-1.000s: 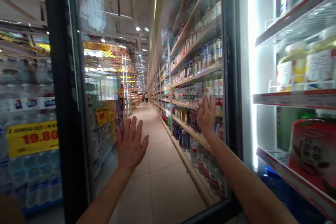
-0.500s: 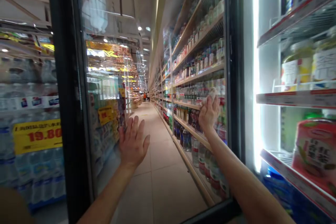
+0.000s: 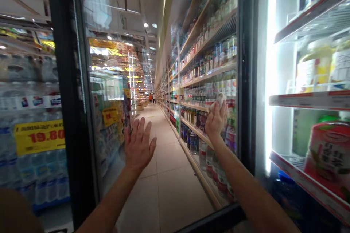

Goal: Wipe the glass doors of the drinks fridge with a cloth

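In front of me is the glass pane (image 3: 164,189) of an open fridge door with a black frame (image 3: 246,80). My left hand (image 3: 139,145) lies against the glass, fingers spread and palm forward, holding nothing. Higher up and to the right, my right hand (image 3: 217,118) presses a crumpled whitish cloth (image 3: 221,98) to the pane near the frame. Its fingers cover most of the cloth, so only the upper part shows.
Right of the door are lit fridge shelves (image 3: 308,101) with bottles and a red drink pack (image 3: 328,156). Bottled water packs stand at left behind a yellow price sign (image 3: 39,137). Through the glass show an aisle, long drink shelves (image 3: 202,76) and distant people (image 3: 152,98).
My right hand with the cloth has shifted very slightly left on the glass. My left hand stays nearly in place. The view has moved a little.
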`<state>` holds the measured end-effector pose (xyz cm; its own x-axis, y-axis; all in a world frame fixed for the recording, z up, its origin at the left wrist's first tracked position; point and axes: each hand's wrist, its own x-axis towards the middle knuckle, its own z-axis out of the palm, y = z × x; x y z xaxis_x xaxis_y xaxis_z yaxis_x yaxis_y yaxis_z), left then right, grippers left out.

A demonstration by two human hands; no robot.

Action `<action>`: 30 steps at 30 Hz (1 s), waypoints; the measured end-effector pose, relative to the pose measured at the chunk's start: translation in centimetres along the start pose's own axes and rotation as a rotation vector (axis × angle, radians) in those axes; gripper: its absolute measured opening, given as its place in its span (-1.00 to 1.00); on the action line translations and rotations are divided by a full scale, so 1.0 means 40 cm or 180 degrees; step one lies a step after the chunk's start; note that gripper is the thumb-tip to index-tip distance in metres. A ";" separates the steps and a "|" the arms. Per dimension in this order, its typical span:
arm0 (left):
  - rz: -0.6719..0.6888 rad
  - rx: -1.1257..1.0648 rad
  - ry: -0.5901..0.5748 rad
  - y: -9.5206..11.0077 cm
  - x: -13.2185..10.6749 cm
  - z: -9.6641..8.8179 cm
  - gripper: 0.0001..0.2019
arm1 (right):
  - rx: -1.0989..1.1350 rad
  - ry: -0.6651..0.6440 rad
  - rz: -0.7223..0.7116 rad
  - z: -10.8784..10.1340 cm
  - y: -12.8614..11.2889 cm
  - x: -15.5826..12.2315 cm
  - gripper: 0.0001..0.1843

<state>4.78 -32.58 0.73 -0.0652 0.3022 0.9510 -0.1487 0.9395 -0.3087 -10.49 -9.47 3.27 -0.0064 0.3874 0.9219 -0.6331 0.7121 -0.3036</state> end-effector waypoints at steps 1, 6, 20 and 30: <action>-0.0003 0.0023 -0.0001 0.001 0.000 0.000 -0.35 | 0.0030 -0.0082 -0.0106 -0.003 -0.014 -0.010 -0.46; 0.0006 0.0000 0.0001 -0.004 -0.001 -0.003 -0.37 | 0.0340 -0.0865 -0.1607 -0.034 -0.077 -0.106 -0.52; 0.0025 -0.0114 0.0054 -0.012 -0.004 0.002 -0.34 | 0.0434 -0.0920 -0.1965 -0.052 -0.111 -0.166 -0.48; 0.0033 -0.0128 0.0102 -0.007 -0.004 -0.001 -0.32 | 0.0090 -0.0213 -0.0463 -0.020 -0.061 -0.087 -0.45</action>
<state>4.87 -32.90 0.68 -0.0349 0.3165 0.9480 -0.1085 0.9417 -0.3184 -8.30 -12.10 0.61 0.0359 0.2409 0.9699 -0.6526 0.7407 -0.1599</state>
